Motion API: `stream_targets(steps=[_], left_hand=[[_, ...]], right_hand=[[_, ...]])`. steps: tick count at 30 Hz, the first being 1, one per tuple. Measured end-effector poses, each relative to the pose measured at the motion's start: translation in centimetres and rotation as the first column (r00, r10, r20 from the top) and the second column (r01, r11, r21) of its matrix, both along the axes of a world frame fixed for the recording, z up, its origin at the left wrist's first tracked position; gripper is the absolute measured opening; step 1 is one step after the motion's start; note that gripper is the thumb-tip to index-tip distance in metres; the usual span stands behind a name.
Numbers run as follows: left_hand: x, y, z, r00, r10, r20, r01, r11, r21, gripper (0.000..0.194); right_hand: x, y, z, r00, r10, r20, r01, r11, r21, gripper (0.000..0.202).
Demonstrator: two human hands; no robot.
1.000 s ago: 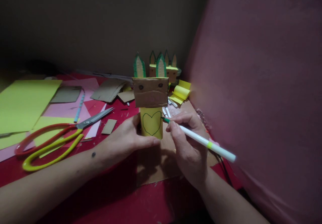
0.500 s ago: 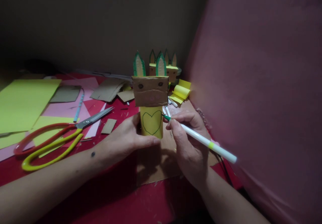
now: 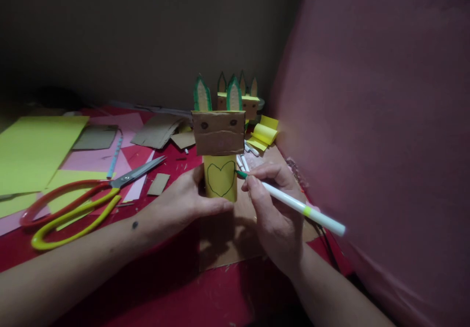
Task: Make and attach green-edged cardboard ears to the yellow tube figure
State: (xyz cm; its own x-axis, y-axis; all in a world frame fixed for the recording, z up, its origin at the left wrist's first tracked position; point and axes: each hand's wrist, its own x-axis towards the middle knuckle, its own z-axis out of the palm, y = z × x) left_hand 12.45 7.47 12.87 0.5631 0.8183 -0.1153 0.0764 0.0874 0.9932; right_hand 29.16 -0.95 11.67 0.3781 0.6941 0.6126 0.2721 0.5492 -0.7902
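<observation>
A paper figure point(image 3: 219, 138) stands upright in the middle, with a square cardboard head, two green-edged ears, drawn eyes and a yellow tube body point(image 3: 221, 182) bearing a heart outline. My left hand point(image 3: 187, 195) grips the lower body, thumb across its front bottom edge. Between the thumb and fingers of my right hand point(image 3: 275, 204) is a white marker point(image 3: 286, 198) with a yellow-green band. Its green tip is at the right edge of the body, beside the heart; whether it touches cannot be made out.
Red-and-yellow scissors point(image 3: 77, 204) lie open at left near yellow sheets point(image 3: 40, 151), pink paper and cardboard scraps point(image 3: 157, 130). Behind the figure are similar eared figures point(image 3: 250, 104), a yellow curled paper point(image 3: 265, 133) and markers. A cardboard sheet point(image 3: 216, 253) lies beneath the hands.
The figure has shifted very slightly left in view. The marker's green tip sits a little lower beside the body. Both hands keep their holds.
</observation>
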Motion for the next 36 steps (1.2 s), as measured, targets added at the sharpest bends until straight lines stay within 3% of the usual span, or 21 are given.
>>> stream_targets(steps=[5, 13, 23, 36], left_hand=[[-0.05, -0.05, -0.11, 1.000, 0.006, 0.016, -0.007, 1.000, 0.014, 0.070], [0.04, -0.04, -0.18, 1.000, 0.013, 0.012, -0.013, 1.000, 0.027, 0.071], [0.19, -0.27, 0.64, 1.000, 0.014, -0.008, -0.013, 0.999, 0.039, 0.064], [-0.24, -0.17, 0.13, 1.000, -0.004, 0.013, 0.004, 1.000, 0.019, 0.069]], right_hand=[[-0.28, 0.19, 0.40, 0.996, 0.062, -0.065, -0.060, 0.998, 0.026, 0.016], [0.08, 0.05, 0.02, 1.000, -0.009, 0.025, 0.009, 1.000, 0.005, 0.016], [-0.22, 0.13, 0.19, 0.993, 0.073, -0.090, -0.074, 0.997, 0.000, 0.016], [0.21, 0.24, 0.09, 0.998, -0.022, 0.060, 0.021, 1.000, 0.023, 0.016]])
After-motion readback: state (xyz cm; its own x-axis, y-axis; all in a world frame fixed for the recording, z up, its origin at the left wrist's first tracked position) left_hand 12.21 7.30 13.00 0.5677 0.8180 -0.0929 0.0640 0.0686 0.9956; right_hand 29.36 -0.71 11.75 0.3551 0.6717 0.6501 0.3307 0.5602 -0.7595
